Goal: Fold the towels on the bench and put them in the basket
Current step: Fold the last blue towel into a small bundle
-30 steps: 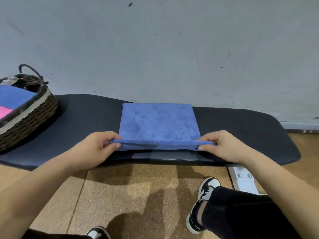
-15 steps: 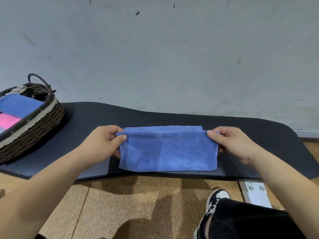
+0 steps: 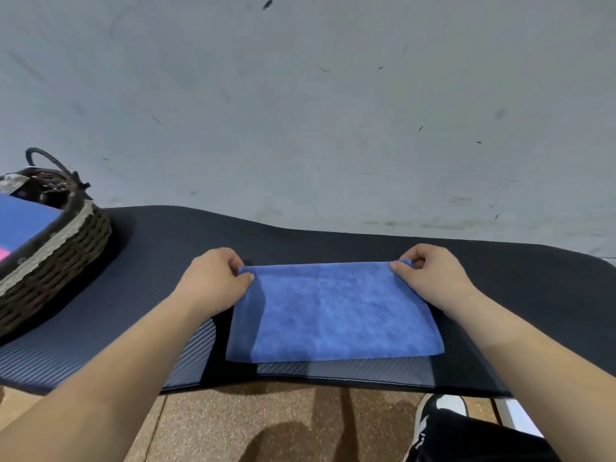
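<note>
Head view: the blue towel (image 3: 333,315) lies doubled near the bench's (image 3: 166,248) front edge. The left hand (image 3: 213,281) and right hand (image 3: 430,278) pinch its far corners. This looks mid-fold; next comes another fold, or a carry to the basket (image 3: 56,258) at the left end.

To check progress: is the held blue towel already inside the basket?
No, the blue towel lies on the bench outside the basket, left hand and right hand pinching its far corners.

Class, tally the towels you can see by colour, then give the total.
Blue: 2, the folded towel on the bench and the blue towel in the basket.
Pink: 1, the pink towel in the basket.
Total: 3.
</note>
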